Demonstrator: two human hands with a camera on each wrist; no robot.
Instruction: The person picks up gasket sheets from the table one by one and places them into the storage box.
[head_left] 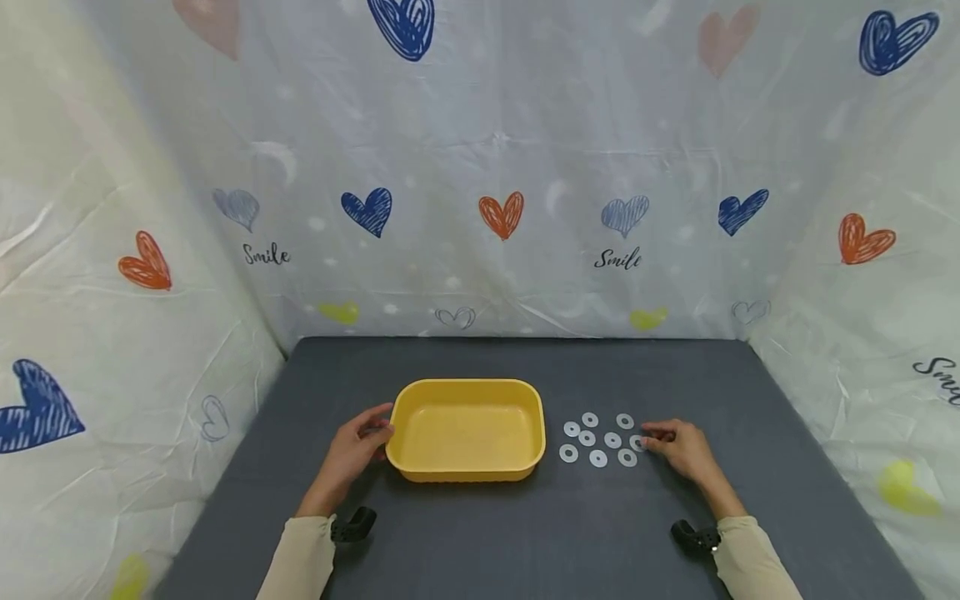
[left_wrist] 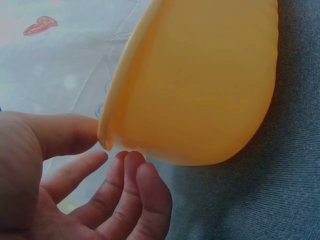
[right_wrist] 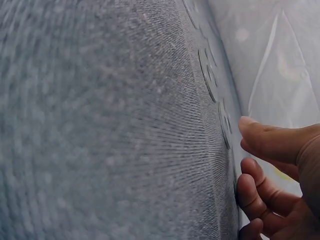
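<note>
On the grey table (head_left: 480,542), R of the yellow tub (head_left: 465,433), the washers (head_left: 607,440) lie flat; prob. light, thin, stiff, slick, not fragile. Best hold: pinch opp. edges w/ thumb & fingertip. R hand (head_left: 684,448) has fingers part-bent, thumb apart, by the nearest washer (head_left: 633,443); contact unclear. L hand (head_left: 351,450) lightly pinches tub's L rim, thumb & index nearly closed; tub prob. light, slightly flexy.

A dark gray table (head_left: 525,542) stretches across the low middle part of the head view. A yellow tub (head_left: 467,429) sits on it, just left of the middle. To the right of the tub, nine small, flat white rings (head_left: 607,439) lie close together.
</note>
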